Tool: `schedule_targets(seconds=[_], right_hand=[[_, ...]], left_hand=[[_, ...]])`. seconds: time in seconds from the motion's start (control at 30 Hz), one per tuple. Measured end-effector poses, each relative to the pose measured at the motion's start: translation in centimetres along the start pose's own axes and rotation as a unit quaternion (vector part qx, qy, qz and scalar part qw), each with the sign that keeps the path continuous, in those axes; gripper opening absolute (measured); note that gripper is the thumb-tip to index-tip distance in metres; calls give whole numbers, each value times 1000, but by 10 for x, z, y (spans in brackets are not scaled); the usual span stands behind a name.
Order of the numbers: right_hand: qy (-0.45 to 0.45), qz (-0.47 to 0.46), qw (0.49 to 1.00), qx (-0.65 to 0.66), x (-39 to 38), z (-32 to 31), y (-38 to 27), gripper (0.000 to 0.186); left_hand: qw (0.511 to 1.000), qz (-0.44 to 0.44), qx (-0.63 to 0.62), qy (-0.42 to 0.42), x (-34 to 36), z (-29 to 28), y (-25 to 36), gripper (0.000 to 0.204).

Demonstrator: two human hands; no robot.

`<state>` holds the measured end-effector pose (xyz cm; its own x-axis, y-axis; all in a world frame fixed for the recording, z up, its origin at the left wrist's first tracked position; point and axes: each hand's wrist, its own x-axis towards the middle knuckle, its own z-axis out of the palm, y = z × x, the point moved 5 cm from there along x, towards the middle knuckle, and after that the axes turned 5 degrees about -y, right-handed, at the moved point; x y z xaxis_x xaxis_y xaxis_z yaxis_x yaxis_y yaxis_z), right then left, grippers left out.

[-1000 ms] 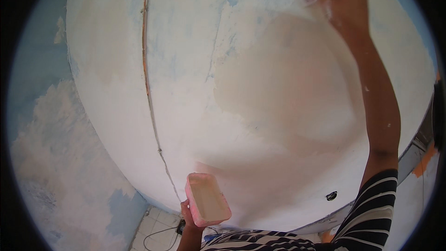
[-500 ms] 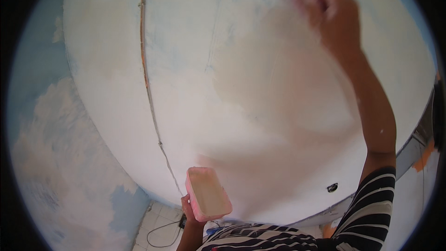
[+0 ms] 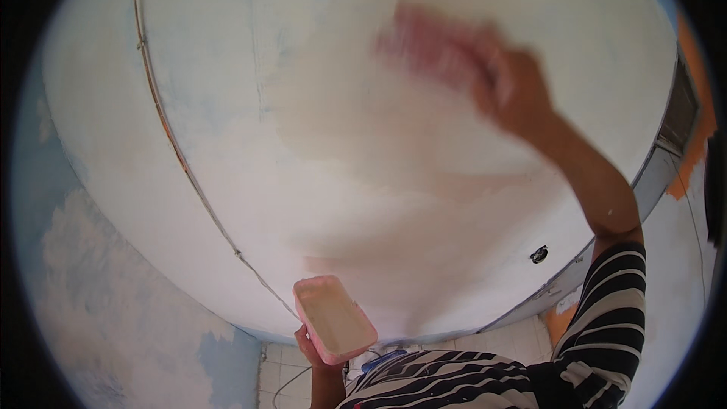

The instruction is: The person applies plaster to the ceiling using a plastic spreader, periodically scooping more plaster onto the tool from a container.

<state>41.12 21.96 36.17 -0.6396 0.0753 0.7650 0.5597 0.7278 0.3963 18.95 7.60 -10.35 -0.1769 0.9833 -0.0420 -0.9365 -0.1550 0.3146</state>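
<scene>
My left hand (image 3: 309, 347) grips a pink rectangular tub (image 3: 348, 356) from its left side, low in the view. Inside the tub is a pale cream mixture (image 3: 335, 320). My right hand (image 3: 522, 95), arm stretched up and forward, is closed round a flat pinkish-red block (image 3: 424, 42). Motion blurs the block, so its exact kind does not show. It lies over the broad white wall (image 3: 341, 204), around a damp-looking beige patch (image 3: 356, 113); contact with the surface cannot be made out.
A thin cable (image 3: 178, 151) runs down the wall on the left. A dark round wall fitting (image 3: 538, 254) sits at lower right. Blue-and-white painted wall (image 3: 91, 295) adjoins on the left. Pale floor tiles (image 3: 284, 367) and a grey ledge (image 3: 522, 307) show below.
My right hand has swept the reddish block down and to the left across the wall. The view has turned right, while my left hand still holds the tub.
</scene>
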Motion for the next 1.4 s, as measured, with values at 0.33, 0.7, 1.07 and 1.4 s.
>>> schedule_targets(seconds=[0.33, 0.7, 1.07, 1.4], right_hand=[[-342, -42, 937, 62, -132, 39, -88, 7], [196, 81, 961, -176, -15, -118, 14, 24], [-240, 1, 970, -49, -227, -9, -92, 20], [191, 73, 959, -198, -50, -167, 32, 29]], left_hand=[[999, -46, 6, 1, -1, -25, 2, 66], [997, -62, 38, 36, -3, -15, 4, 62], [993, -109, 20, -48, -8, 29, -2, 66], [988, -120, 38, -95, 10, -21, -14, 65]])
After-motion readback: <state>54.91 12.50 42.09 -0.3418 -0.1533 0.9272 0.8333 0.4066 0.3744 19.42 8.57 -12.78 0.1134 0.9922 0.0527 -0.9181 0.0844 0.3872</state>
